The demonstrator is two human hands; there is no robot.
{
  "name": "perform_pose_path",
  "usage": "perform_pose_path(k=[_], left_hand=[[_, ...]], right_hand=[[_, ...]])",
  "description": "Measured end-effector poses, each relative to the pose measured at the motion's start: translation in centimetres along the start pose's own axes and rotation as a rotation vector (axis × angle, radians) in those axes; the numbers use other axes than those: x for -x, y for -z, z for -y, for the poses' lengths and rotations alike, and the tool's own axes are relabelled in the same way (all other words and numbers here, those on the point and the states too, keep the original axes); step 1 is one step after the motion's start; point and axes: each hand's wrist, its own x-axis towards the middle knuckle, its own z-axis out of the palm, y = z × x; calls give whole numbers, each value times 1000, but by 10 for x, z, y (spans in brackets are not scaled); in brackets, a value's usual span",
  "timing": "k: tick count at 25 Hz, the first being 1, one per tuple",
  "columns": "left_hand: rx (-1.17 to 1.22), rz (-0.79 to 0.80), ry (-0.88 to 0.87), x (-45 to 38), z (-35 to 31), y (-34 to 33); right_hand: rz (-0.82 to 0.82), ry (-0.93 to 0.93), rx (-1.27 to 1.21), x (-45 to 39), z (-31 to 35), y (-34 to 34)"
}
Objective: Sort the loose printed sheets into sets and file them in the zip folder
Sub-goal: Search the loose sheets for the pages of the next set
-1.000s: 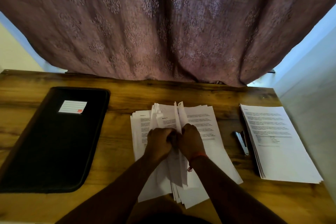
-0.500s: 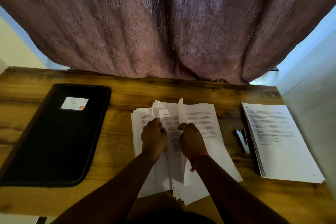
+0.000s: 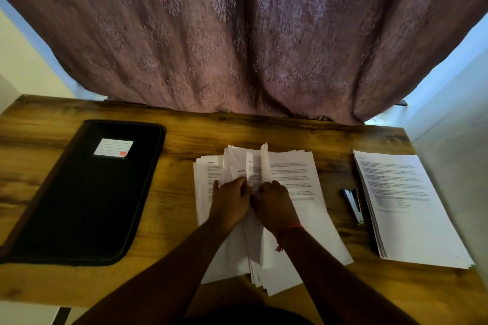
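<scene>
Both hands have closed together again: left hand (image 3: 230, 202) and right hand (image 3: 273, 203) pinch sheets (image 3: 290, 174) mid-frame. Sorting underway; next, separate one set.

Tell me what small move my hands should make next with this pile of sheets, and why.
Probably lift the sheet standing on edge free of the loose pile. Both the left hand and right hand are parting the pages there, the pile is fanned and unsorted, and the zip folder lies closed, so sorting likely comes first.
</scene>
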Motion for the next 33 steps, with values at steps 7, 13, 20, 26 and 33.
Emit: perform_pose_path(k=[7, 13, 20, 26, 33], left_hand=[[19, -252, -88, -5, -32, 34], [79, -541, -243, -20, -67, 134], [478, -628, -368, -8, -115, 182], [800, -428, -61, -12, -100, 144], [930, 79, 300, -2, -91, 86]], right_hand=[[-84, -222, 83, -7, -15, 15], [224, -149, 74, -24, -15, 18], [-93, -284, -632, -32, -22, 56], [-714, -86, -314, -6, 15, 145], [-207, -5, -88, 8, 18, 86]])
